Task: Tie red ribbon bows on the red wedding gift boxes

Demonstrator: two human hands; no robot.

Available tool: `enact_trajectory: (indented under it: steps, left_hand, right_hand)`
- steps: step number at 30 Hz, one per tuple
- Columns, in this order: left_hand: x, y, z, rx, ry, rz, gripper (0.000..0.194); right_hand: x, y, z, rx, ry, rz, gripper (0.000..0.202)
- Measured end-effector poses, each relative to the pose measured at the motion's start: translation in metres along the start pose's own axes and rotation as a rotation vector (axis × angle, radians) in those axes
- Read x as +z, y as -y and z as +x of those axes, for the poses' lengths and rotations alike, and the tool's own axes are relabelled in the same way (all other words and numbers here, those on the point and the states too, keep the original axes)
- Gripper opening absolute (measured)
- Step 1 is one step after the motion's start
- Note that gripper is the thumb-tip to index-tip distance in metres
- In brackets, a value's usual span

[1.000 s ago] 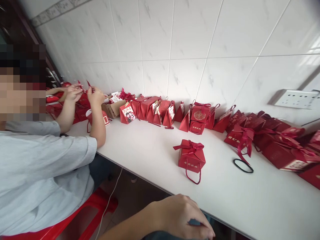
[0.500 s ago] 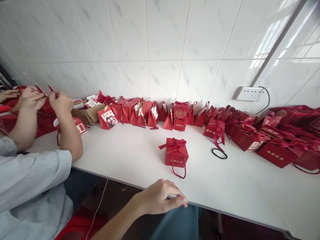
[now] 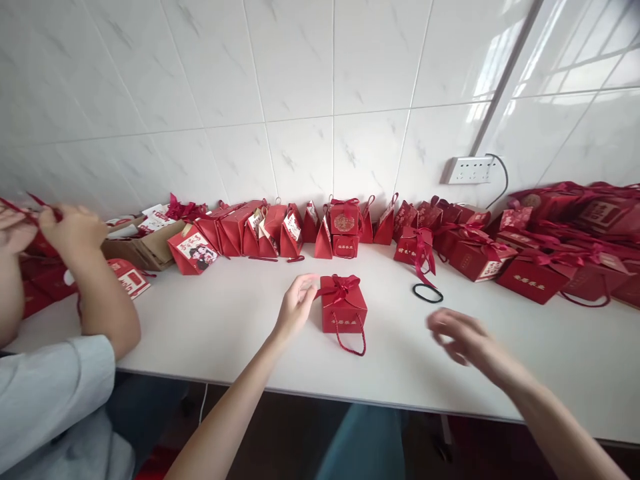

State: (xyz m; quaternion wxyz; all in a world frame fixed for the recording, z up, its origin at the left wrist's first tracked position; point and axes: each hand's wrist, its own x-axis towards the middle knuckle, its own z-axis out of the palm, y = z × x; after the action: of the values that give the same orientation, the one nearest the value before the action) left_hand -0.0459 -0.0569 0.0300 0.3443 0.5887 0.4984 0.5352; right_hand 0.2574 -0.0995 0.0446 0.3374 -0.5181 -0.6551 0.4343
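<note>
A red gift box [image 3: 343, 313] with a bow on top and a twisted cord handle hanging down its front stands on the white table. My left hand [image 3: 297, 303] is at the box's left side, its fingertips by the end of the bow's ribbon; whether they touch or pinch it cannot be made out. To the right of the box, my right hand [image 3: 463, 340] hovers over the table, slightly blurred, with curved fingers apart and nothing in them. A black elastic loop [image 3: 428, 293] lies just beyond my right hand.
Red boxes [image 3: 235, 230] line the wall, with a larger pile of bowed boxes [image 3: 537, 277] at the right. At the left, a co-worker's hand [image 3: 75, 230] and forearm are near a cardboard box [image 3: 135, 252]. A power strip [image 3: 469, 171] is on the wall.
My left hand has risen from the table's front edge to the box's left side. My right hand has come into view. The camera view has shifted to the right.
</note>
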Motion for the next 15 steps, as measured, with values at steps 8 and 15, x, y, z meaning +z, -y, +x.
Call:
enact_trajectory:
  steps: [8, 15]
  left_hand:
    - [0.021, 0.031, 0.021, -0.141, -0.028, -0.027, 0.049]
    - [0.005, 0.032, 0.019, -0.272, 0.026, -0.114, 0.045]
  right_hand:
    - [0.065, 0.002, 0.076, -0.282, 0.121, -0.370, 0.078]
    - [0.018, -0.003, 0.076, -0.257, -0.079, -0.516, 0.028]
